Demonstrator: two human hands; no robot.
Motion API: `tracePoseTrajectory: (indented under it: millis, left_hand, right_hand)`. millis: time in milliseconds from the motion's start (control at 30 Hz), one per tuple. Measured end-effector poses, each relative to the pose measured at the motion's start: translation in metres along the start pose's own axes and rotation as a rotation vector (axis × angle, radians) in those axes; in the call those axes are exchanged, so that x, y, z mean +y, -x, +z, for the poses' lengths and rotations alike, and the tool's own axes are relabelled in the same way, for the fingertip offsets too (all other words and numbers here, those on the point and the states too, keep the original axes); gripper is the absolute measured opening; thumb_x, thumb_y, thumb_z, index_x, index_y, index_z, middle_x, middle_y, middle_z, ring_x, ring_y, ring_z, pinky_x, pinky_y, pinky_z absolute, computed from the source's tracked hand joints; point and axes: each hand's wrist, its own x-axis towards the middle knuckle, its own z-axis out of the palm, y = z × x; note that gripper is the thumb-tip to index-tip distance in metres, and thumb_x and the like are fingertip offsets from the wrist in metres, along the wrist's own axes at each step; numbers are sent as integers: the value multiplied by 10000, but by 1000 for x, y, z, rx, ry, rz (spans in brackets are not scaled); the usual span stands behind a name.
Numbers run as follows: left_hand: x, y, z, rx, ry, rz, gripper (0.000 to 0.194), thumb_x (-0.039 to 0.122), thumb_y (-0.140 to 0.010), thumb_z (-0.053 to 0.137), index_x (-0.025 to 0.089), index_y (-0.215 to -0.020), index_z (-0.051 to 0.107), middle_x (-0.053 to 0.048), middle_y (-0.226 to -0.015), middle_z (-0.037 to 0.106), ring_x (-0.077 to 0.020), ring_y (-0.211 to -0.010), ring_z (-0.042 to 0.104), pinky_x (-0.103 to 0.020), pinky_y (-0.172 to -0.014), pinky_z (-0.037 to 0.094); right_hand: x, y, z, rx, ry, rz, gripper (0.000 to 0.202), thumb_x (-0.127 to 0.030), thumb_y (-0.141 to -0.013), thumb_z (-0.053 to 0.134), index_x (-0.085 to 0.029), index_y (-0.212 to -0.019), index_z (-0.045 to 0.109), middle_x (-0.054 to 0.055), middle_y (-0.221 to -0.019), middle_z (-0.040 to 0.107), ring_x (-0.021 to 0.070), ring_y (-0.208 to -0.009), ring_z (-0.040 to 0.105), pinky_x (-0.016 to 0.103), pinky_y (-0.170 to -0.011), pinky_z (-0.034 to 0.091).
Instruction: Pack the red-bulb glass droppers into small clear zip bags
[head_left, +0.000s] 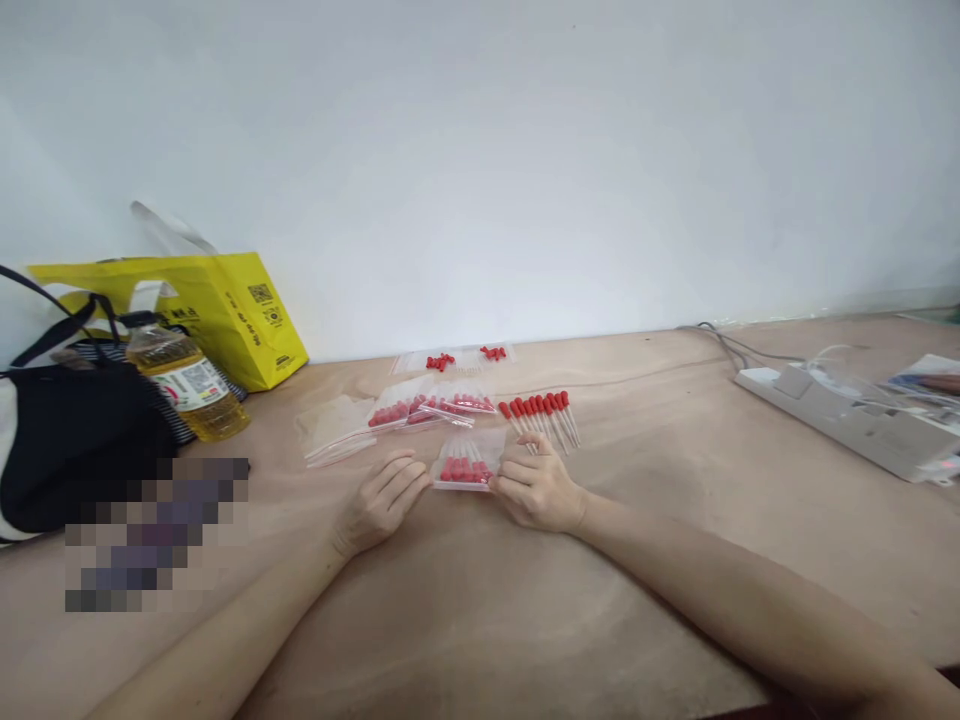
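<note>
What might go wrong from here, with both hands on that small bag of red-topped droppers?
The right hand is very close to the loose droppers, so a small sideways move might scatter their row.
I can't tell whether the held bag is sealed; if it is open, tilting it could let droppers slip out.
The filled bags lie just beyond, so pushing forward may disturb them.

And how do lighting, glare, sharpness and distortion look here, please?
All in the head view: soft light, wall brightest near its middle; small glints on the plastic bags; bottle label too soft to read; a pixelated patch at lower left hides what lies there; forearms seemingly stretched toward the corners.
</note>
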Motion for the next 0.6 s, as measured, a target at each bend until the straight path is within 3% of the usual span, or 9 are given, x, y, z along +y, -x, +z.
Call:
tracePoseTrajectory:
  millis: [333,600]
  left_hand:
    - [14,-16,-4,25,48,-76,143,51,-822,433,154,-814,533,-30,-703,598,-148,-691,586,-313,-743,517]
    - [18,-19,0,38,86,-56,167,27,-818,407,134,-817,535,-60,-739,607,-170,-744,585,-328,-735,522]
  right_hand:
    - [-3,-2,0,-25,17,30,141,-160,-796,477,-192,-689,563,-30,-617,580,94,-623,459,343,-824,266]
    - [-2,-1,-1,-11,129,-41,236,-94,-802,432,-168,-592,510,-34,-568,533,85,-583,434,316,-807,288]
